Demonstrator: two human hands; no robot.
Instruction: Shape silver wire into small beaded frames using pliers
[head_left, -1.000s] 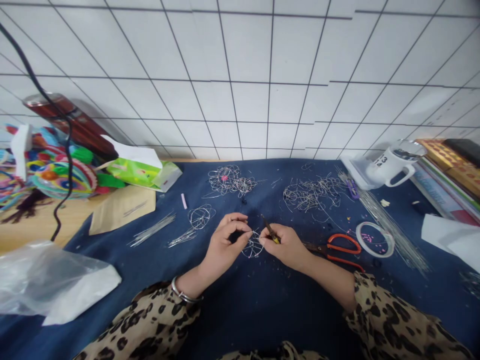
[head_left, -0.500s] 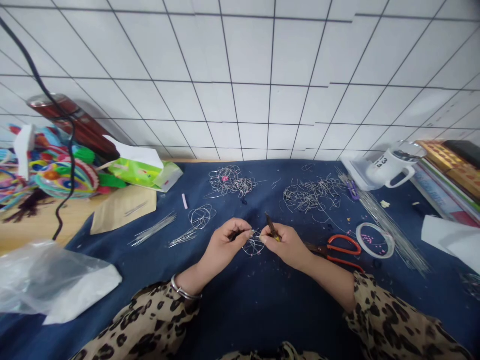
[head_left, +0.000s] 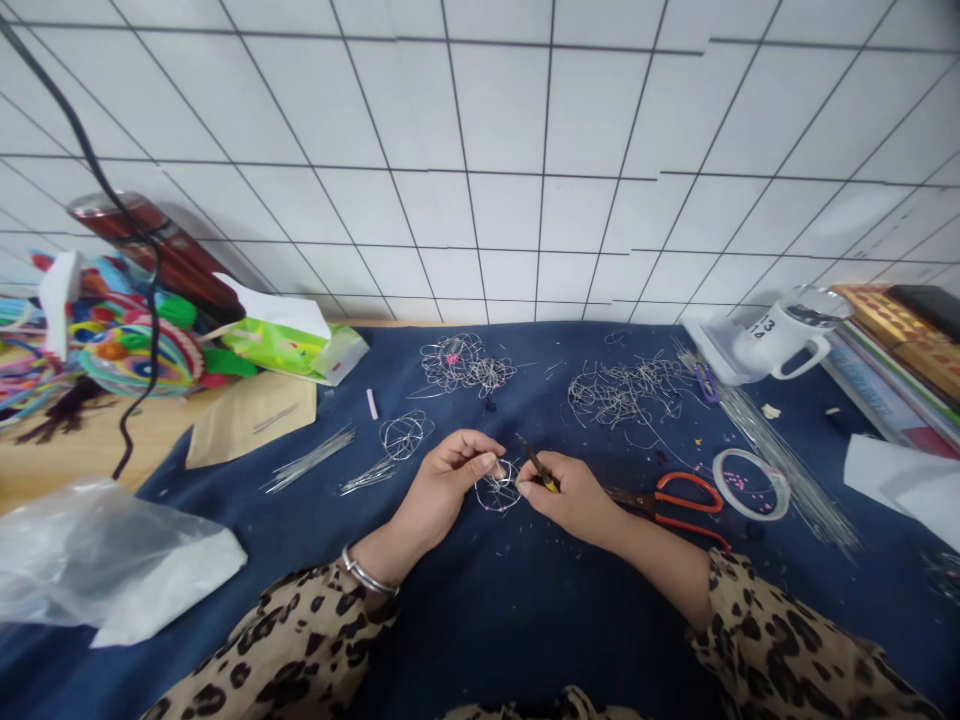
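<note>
Between my hands is a small wire ornament [head_left: 496, 493], a round of bent silver wire with tiny pink beads on its lower edge. My left hand [head_left: 457, 480] pinches its upper left side between thumb and fingers. My right hand [head_left: 571, 493] is closed round small pliers [head_left: 541, 470] with dark jaws and a bit of yellow on the handle; its thumb and fingertip touch the ornament's right side. The jaws point up and left, apart from the wire. Another wire ring [head_left: 405, 435] and short cut wires [head_left: 367, 477] lie left of my left hand.
Red-handled scissors [head_left: 686, 500] lie right of my right hand, beside a round dish [head_left: 750, 484] of pink beads. Tangled wire [head_left: 630, 388] and wire shapes [head_left: 457, 362] lie behind. Long straight wires [head_left: 795, 460], a white mug [head_left: 780, 335] and a plastic bag [head_left: 97, 550] flank the cloth.
The ornament has turned and shifted slightly left in my left hand, showing its beaded edge more. The pliers in my right hand have tilted further left.
</note>
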